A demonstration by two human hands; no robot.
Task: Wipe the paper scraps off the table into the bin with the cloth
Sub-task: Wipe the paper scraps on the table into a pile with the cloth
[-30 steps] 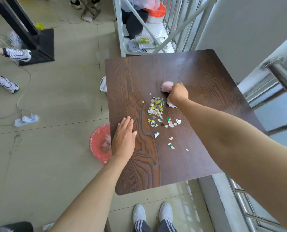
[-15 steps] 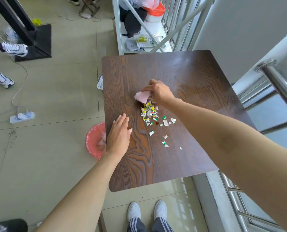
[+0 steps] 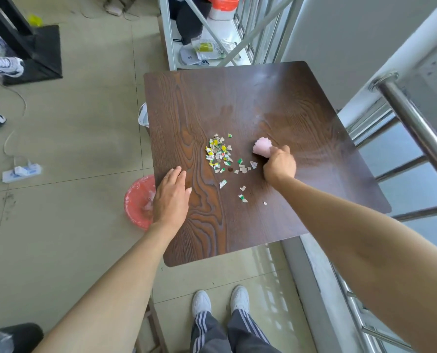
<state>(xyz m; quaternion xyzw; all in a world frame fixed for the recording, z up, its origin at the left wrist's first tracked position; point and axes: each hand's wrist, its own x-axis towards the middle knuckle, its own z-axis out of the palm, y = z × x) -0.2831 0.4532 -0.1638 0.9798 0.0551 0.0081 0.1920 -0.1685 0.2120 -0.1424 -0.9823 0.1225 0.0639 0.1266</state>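
Note:
A heap of small coloured paper scraps (image 3: 218,153) lies on the dark wooden table (image 3: 276,98), with a few loose scraps trailing toward the near side. My right hand (image 3: 278,165) is closed around a bunched pink cloth (image 3: 262,147), pressed to the tabletop just right of the scraps. My left hand (image 3: 171,197) rests flat, fingers spread, on the table's left edge. Below that edge, on the floor, stands a red bin (image 3: 138,202), partly hidden by my left hand and the table.
A metal railing (image 3: 416,128) runs along the right side. A white metal rack (image 3: 204,49) with bags stands behind the table. A power strip (image 3: 21,171) and cable lie on the floor at left, near another person's shoes (image 3: 3,66). My own shoes (image 3: 220,301) are below.
My right hand with the cloth swept left to the top of the scrap heap, then came back to its right side. The heap has shifted slightly left. My left hand stayed put.

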